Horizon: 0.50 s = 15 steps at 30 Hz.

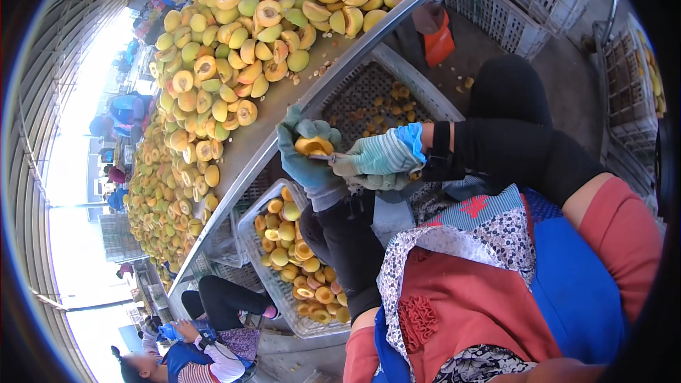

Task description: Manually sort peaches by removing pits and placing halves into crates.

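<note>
In my gloved left hand (306, 159) I hold a yellow-orange peach half (313, 145), its cut side toward my right hand. My right hand (379, 159), in a striped light-green glove with a blue cuff, grips a small metal pitting tool (325, 157) whose tip touches the fruit; its blade shape is too small to make out. Just beyond my hands a steel-edged table (266, 124) bears a heap of halved peaches (245, 50). Below my left forearm stands a pale plastic crate (250, 237) of yellow halves (291, 241).
Under the table edge, a crate (443, 99) holds small brownish-orange pieces. Stacked white crates (507, 10) stand at the far right, near an orange bag (438, 41). Another person (188, 354) sits at lower left; more people (124, 113) are along the table's far side.
</note>
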### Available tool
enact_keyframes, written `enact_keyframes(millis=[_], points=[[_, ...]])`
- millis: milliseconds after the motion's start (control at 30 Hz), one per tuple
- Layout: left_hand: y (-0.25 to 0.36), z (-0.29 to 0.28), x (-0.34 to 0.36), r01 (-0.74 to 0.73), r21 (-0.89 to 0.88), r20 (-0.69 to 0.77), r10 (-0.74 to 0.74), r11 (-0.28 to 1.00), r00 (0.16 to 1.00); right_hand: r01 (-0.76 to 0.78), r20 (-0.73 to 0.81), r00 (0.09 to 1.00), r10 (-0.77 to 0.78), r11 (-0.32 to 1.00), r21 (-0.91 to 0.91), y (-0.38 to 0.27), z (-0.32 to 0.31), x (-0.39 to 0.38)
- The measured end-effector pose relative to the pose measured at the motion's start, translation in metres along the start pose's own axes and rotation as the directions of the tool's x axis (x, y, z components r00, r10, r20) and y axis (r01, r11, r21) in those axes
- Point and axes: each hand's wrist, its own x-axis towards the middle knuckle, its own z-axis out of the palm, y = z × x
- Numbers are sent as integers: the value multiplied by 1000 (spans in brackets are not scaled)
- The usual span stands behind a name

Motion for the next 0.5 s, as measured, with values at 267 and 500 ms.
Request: enact_keyframes(millis=[267,500], points=[[134,-95,-53,-141,845,-154,486,516,860,-220,-477,730,-490,493,-842,19,-34,-5],[163,-101,-48,168,985,-118,568,-37,814,-132,-474,475,-741,473,-871,5,-51,16]])
